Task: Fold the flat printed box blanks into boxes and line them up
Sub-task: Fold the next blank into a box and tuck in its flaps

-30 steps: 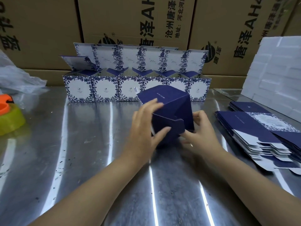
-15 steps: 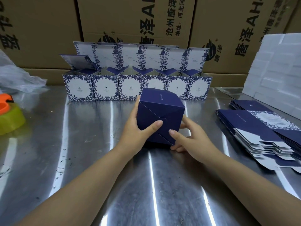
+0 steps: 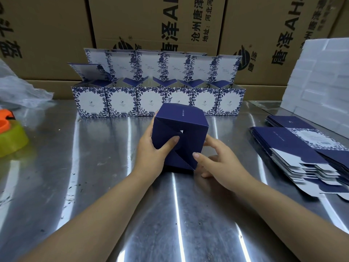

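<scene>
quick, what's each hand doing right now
Left hand: closed on the navy box, thumb pressing its folded flaps.
Right hand: gripping the same box at its lower right corner.

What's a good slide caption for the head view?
Both hands, left and right, press a navy box shut on a steel table, before six finished boxes.

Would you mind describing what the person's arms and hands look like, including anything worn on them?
Both forearms are bare as far as the frame shows, with no sleeves in view. The left hand and the right hand wear no gloves, and no rings, watch or bracelet show on the sides facing the camera. The visible fingernails are short and unpainted. No markings can be seen.
</scene>
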